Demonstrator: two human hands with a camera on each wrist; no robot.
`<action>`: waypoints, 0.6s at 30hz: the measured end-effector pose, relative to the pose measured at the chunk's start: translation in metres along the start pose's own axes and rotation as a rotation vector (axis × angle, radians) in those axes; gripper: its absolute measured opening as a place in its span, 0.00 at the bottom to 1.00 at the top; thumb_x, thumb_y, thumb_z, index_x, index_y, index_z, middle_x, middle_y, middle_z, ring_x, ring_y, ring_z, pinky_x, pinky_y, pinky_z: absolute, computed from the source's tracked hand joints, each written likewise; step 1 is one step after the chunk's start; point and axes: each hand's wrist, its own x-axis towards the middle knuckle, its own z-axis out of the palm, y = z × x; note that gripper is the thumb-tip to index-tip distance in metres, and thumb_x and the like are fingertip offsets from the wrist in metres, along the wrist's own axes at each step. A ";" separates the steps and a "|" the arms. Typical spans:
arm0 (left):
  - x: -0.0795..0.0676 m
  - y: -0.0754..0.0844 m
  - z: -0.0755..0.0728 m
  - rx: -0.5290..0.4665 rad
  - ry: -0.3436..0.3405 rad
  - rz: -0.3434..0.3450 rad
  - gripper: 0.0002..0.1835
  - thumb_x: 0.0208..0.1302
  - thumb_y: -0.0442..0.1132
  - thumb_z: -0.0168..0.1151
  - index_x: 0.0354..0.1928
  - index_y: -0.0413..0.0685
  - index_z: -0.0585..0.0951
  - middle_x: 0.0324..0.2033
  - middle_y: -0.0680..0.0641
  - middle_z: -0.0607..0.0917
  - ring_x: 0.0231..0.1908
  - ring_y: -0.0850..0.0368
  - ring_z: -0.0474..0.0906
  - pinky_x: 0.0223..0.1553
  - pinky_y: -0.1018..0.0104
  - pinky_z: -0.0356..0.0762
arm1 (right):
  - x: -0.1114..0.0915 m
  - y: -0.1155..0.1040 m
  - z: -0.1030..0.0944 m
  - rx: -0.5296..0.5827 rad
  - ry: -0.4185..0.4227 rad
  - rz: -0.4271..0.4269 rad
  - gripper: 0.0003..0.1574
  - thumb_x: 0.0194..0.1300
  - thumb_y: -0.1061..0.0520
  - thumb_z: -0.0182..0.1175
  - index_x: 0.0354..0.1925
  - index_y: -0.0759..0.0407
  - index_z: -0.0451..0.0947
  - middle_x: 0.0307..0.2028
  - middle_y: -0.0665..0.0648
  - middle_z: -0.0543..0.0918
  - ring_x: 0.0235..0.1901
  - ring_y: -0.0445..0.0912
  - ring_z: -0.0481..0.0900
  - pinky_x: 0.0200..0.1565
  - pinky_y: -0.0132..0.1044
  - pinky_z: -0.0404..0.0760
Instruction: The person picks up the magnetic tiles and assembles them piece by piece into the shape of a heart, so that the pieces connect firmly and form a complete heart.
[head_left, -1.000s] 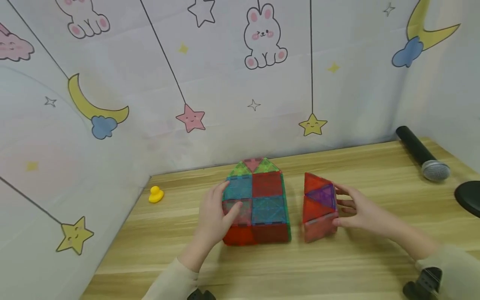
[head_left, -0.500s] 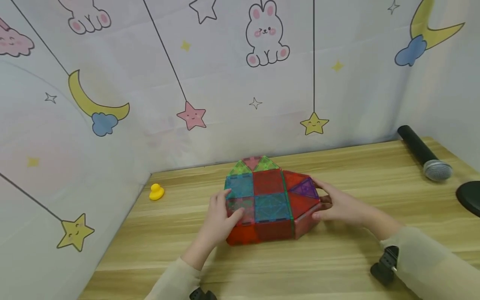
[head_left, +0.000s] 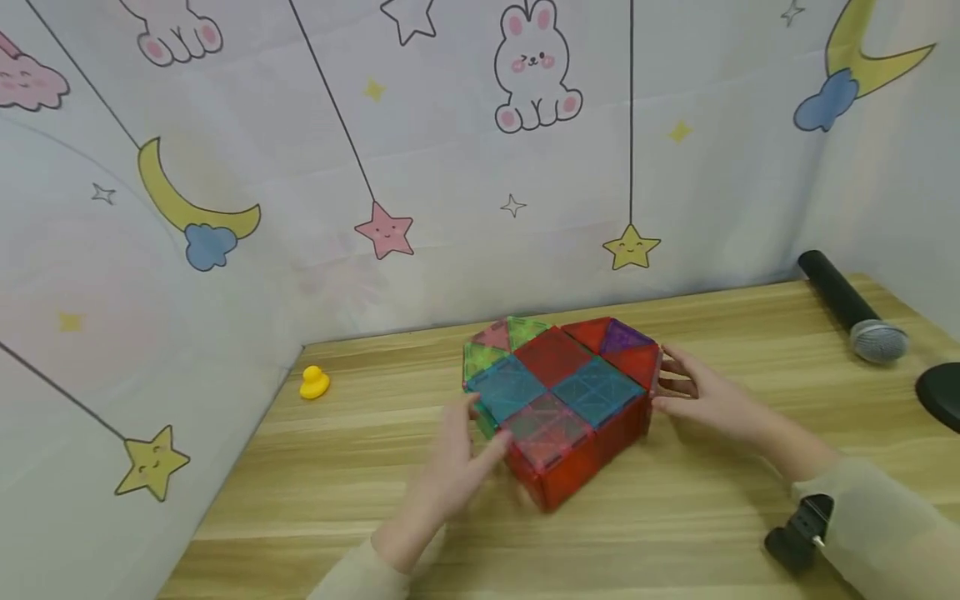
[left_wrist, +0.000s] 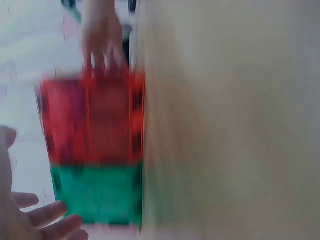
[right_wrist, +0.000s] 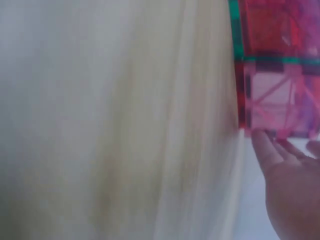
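Observation:
A heart-shaped box of see-through magnetic tiles (head_left: 551,392) lies on the table, its point turned toward the person. Its top has red, blue and pink squares, with green and pink triangles on one lobe and red and purple ones on the other. My left hand (head_left: 453,467) is beside the left side, thumb and fingers spread; the left wrist view is blurred, with the fingers (left_wrist: 47,215) close to a green side tile (left_wrist: 97,192). At the right lobe, my right hand (head_left: 708,400) touches the outer wall; in the right wrist view its fingertips (right_wrist: 262,140) meet a pink tile (right_wrist: 272,97).
A yellow toy duck (head_left: 314,382) sits at the table's left back. On the right lie a black microphone (head_left: 851,304) and a round black base (head_left: 941,396), partly cut off. A printed cloth (head_left: 435,167) hangs behind the wooden table (head_left: 315,500).
The right hand brought the red and purple tile piece leftward against the larger block, and they joined. The whole shape then turned so its corner faces the person. The left hand moved slightly nearer.

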 end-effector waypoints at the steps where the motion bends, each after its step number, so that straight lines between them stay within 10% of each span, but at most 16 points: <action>1: 0.009 -0.007 -0.004 -0.014 0.044 -0.017 0.37 0.66 0.58 0.52 0.67 0.40 0.58 0.55 0.38 0.67 0.44 0.47 0.71 0.39 0.56 0.74 | 0.001 -0.001 0.002 0.024 -0.020 0.000 0.57 0.66 0.55 0.58 0.71 0.70 0.28 0.67 0.77 0.47 0.64 0.70 0.54 0.55 0.53 0.67; 4: 0.041 -0.033 -0.016 -0.076 0.112 -0.067 0.38 0.66 0.57 0.53 0.69 0.40 0.56 0.61 0.38 0.66 0.56 0.42 0.67 0.51 0.46 0.70 | 0.004 -0.002 0.007 0.043 -0.055 0.009 0.64 0.63 0.55 0.62 0.70 0.67 0.21 0.69 0.76 0.40 0.65 0.70 0.49 0.57 0.55 0.62; 8: 0.065 -0.059 -0.025 -0.195 0.003 -0.113 0.43 0.66 0.56 0.53 0.73 0.44 0.45 0.70 0.40 0.51 0.68 0.41 0.49 0.62 0.43 0.55 | 0.013 -0.001 0.013 0.018 -0.053 -0.008 0.68 0.59 0.54 0.66 0.71 0.64 0.21 0.69 0.75 0.40 0.65 0.71 0.48 0.59 0.57 0.59; 18: 0.076 -0.068 -0.015 -0.456 -0.138 -0.090 0.45 0.65 0.43 0.55 0.73 0.45 0.38 0.70 0.36 0.47 0.67 0.38 0.49 0.64 0.44 0.51 | 0.031 0.012 0.007 -0.010 -0.010 -0.094 0.62 0.59 0.58 0.66 0.71 0.66 0.31 0.65 0.77 0.48 0.59 0.73 0.60 0.53 0.58 0.68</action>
